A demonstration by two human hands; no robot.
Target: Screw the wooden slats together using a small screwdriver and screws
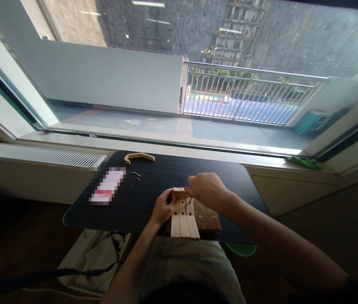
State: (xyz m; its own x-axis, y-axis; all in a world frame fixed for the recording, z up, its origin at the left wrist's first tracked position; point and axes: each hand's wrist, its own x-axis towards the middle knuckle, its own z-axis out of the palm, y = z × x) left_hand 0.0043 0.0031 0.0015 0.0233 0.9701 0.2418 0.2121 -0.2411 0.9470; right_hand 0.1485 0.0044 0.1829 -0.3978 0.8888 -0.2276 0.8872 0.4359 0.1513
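Three pale wooden pieces with round dark holes lie side by side, their near ends reaching past the table edge. Under them is a brown speckled block. My left hand is closed round their left side near the far end. Above their far right end, my right hand is curled into a fist. A thin dark rod shows just below it at a hole; what the fingers grip is mostly hidden.
A curved wooden piece lies at the back left of the dark table. Small metal parts and a blurred pink-white packet are nearby. An open drawer or box is below left; a radiator stands left.
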